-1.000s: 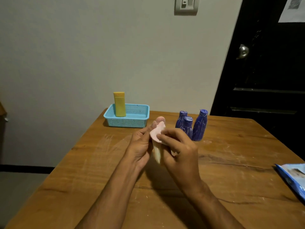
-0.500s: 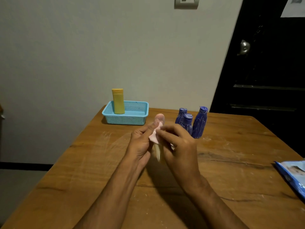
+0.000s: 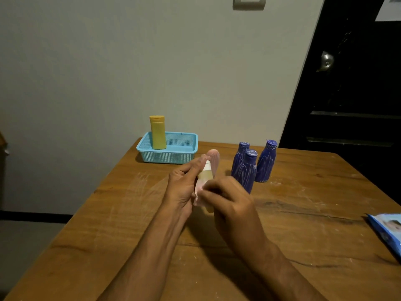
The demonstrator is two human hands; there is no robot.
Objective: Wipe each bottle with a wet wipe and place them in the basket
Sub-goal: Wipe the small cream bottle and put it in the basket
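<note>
My left hand (image 3: 181, 187) fingers curl round a pink-capped bottle (image 3: 208, 170); my right hand (image 3: 227, 198) fingers pinch a wet wipe (image 3: 198, 193) against it, above mid-tabletop (image 3: 108, 224). The basket (image 3: 171, 156) sits at the far-left corner, holding a yellow bottle (image 3: 158, 132); three blue bottles (image 3: 252, 164) stand near the far edge.

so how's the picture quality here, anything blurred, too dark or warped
Head view: dim, warm light; the right hand is motion-blurred where it pinches the wipe on the pink-capped bottle, while the left hand is sharper. The door is nearly black, with a small glint on its knob. The wide lens tilts the door edge. The blue bottles and basket are clear.
</note>
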